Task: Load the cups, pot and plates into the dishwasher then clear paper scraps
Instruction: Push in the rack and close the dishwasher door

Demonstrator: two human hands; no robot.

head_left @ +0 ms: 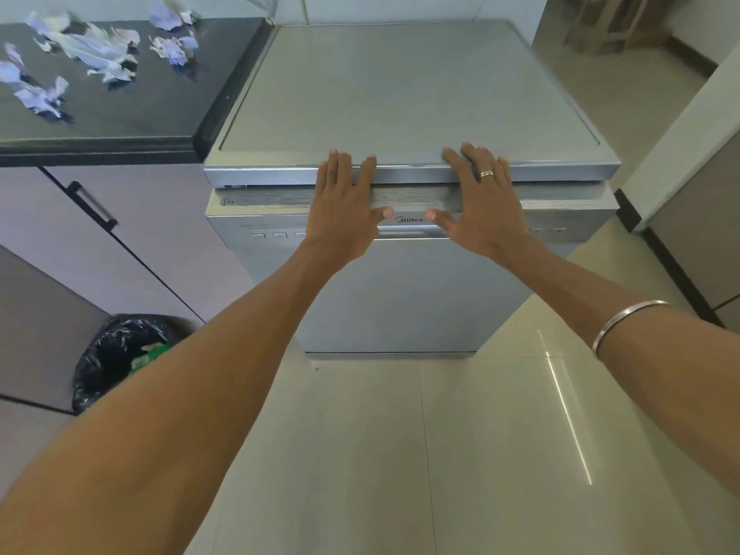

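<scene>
I count one dishwasher [400, 282], one black countertop [132, 114], one lined bin [120, 358] and two hands, left [344, 210] and right [480, 210]. Paper scraps [92, 50] number perhaps eight or nine; blur merges them. One ring [486, 173], one bangle [624, 320].

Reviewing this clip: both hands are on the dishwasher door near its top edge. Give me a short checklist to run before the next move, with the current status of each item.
1. Dishwasher door fully shut: cannot tell; it looks nearly upright, with a dark seam under the top panel.
2. Left hand flat on the door, fingers straight: ok.
3. Right hand flat on the door, fingers straight: ok.
4. Cups, pot and plates loaded: cannot tell; none in view, interior hidden.
5. Paper scraps cleared from the black counter: not ok; several crumpled pieces lie there.
6. Bin ready for the scraps: ok; lined, open, beside the dishwasher.
</scene>
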